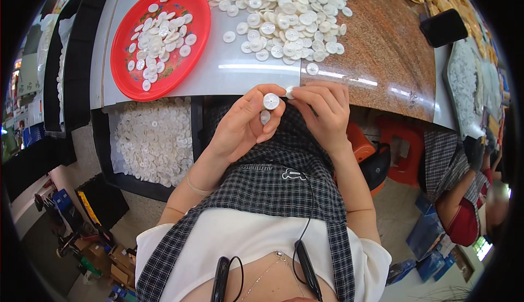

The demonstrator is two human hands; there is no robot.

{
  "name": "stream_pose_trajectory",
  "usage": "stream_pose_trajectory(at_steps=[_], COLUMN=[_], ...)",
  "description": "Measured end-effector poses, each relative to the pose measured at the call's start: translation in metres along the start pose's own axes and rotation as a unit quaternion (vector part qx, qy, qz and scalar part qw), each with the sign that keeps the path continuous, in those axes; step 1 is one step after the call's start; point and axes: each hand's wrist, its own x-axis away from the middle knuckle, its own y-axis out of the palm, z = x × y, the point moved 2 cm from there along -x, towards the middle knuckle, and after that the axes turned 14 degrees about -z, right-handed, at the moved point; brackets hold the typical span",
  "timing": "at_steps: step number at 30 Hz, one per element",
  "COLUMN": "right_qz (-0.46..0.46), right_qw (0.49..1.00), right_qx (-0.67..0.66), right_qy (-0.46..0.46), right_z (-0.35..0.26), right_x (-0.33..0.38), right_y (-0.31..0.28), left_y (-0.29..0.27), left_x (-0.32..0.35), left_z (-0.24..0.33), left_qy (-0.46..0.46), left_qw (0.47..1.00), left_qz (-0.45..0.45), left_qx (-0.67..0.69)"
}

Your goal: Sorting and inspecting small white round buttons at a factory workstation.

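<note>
My left hand is closed around small round white plastic discs. One disc shows its ridged face and centre hub between thumb and fingers; a smaller white piece sits lower against the fingers. My right hand pinches another white disc, which is close to the left fingertips; whether they touch it I cannot tell. Both hands are just off the table's near edge, above my checked apron. Beyond them lies a large heap of similar discs, with a single disc at its near side.
A red plate with discs stands on the table's left. Below the edge, a dark bin holds many white pieces. At right are a black phone, a red stool and another person's arm.
</note>
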Motion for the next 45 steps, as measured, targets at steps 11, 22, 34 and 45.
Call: stream_pose_trajectory(at_steps=[11,22,34,45], right_qz=[-0.006,-0.032,0.015,0.025], right_qw=[0.913,0.960,0.992,0.996], right_qx=[-0.363,-0.237,-0.008,-0.042], right_qy=[0.187,0.143,0.123,0.079], right_z=[-0.018,-0.026,0.010,0.007], right_x=[-0.008,-0.015,-0.011,-0.005], right_y=[-0.013,-0.022,-0.014,-0.011], left_y=[0.001,0.000,-0.003,0.002], left_x=[-0.003,-0.003,-0.001,-0.003], left_z=[-0.004,-0.003,-0.003,-0.003], left_qy=[0.001,-0.048,-0.037,-0.011], left_qw=[0.998,0.999,0.999,0.999], left_qz=[0.040,0.008,-0.015,0.004], left_qx=[-0.055,-0.024,0.006,-0.044])
